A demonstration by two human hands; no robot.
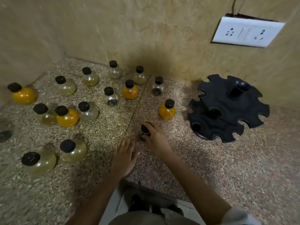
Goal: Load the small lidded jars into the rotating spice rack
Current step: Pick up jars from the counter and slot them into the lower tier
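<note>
Speckled granite counter (211,159) takes up most of our view, with a seam running down the middle, and it sits in a corner of tan walls (146,30). On the right wall we've got a white socket plate (246,31). Next biggest is the black rack (227,109), two tiers of notched rings on the right side of the counter, near the wall, and every slot we can see looks empty.

The jars are all still out on the counter, well apart from the rack, mostly on the left half. They're round little bottles with black lids. Four are full of orange powder, and the closest one to the rack is an orange jar (167,109) just left of it. The rest are clear or yellowish.

Our right hand (154,137) is curled over a jar (145,129) near the seam, fingers wrapped round the black lid, so we've got hold of it while it seems to sit on the counter. Our left hand (124,153) is just beside it, flat, fingers stretched out and holding nothing.
</note>
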